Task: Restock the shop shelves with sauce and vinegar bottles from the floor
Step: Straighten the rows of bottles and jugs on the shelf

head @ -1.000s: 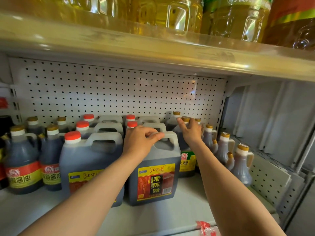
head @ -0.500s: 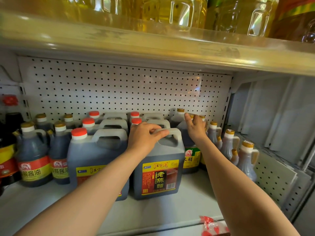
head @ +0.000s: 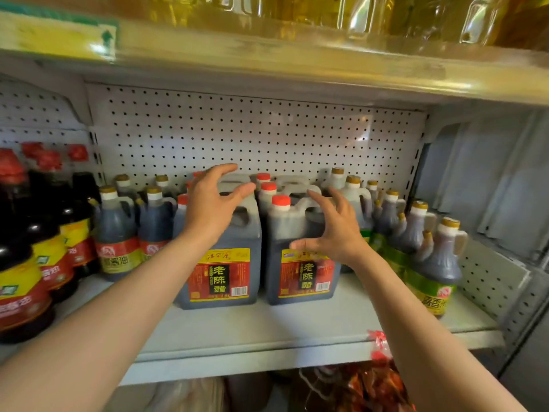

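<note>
Both bare forearms reach forward and upward from the lower corners of the view, converging toward the middle. The left hand is raised with its back to the camera, fingers spread and lightly curved, the thumb pointing right, gripping nothing. The right hand sits a little lower and just to the right, well apart from the left, its fingers splayed and extended forward, the thumb stretched out to the left, likewise holding nothing.
</note>
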Demonstrator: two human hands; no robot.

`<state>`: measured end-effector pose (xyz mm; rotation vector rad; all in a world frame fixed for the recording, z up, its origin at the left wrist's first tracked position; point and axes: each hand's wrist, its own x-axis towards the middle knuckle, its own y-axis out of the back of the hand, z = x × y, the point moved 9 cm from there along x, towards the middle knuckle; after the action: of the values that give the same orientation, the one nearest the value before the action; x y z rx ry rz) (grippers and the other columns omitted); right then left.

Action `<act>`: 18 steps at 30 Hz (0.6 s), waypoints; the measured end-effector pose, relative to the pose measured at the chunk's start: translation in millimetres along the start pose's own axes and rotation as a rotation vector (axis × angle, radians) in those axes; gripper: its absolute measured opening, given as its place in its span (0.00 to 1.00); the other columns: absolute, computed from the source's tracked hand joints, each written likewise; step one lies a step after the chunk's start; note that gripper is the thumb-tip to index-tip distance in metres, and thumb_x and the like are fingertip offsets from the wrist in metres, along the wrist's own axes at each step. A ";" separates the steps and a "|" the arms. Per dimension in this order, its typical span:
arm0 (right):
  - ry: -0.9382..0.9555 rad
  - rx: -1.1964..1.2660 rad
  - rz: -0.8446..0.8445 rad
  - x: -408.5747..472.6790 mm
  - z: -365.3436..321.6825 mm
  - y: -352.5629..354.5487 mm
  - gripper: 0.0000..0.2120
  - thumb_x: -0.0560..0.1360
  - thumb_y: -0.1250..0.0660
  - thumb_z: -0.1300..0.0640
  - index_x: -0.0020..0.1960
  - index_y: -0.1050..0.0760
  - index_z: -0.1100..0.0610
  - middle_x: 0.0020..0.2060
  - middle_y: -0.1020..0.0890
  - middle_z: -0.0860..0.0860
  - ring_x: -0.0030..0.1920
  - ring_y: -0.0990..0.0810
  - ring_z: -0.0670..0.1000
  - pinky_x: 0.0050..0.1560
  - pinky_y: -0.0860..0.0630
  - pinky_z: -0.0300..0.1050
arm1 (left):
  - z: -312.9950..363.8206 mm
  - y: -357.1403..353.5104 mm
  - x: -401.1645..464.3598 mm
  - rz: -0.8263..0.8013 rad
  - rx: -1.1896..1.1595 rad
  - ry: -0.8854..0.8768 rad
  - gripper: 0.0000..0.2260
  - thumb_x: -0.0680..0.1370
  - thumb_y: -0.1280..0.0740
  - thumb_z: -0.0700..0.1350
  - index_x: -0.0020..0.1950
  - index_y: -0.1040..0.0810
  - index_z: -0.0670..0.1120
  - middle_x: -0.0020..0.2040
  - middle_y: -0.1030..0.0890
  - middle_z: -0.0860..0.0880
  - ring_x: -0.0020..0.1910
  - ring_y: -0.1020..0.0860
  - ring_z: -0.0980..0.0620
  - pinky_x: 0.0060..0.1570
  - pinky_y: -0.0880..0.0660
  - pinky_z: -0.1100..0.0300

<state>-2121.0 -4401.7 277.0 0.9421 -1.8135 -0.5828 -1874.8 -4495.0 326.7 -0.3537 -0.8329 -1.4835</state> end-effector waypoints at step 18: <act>-0.018 -0.077 0.151 -1.3 -18.1 1.0 0.48 0.58 0.16 0.42 0.73 0.34 0.45 0.74 0.39 0.56 0.75 0.43 0.60 0.72 0.36 0.57 | -104.2 23.6 -38.6 0.037 -0.113 0.427 0.35 0.66 0.19 0.54 0.68 0.29 0.48 0.61 0.21 0.49 0.58 0.22 0.47 0.57 0.24 0.49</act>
<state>-2104.5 -4399.7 284.5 0.7431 -1.8464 -0.5626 -1819.5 -4535.1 235.8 -0.1254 -0.4015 -1.5027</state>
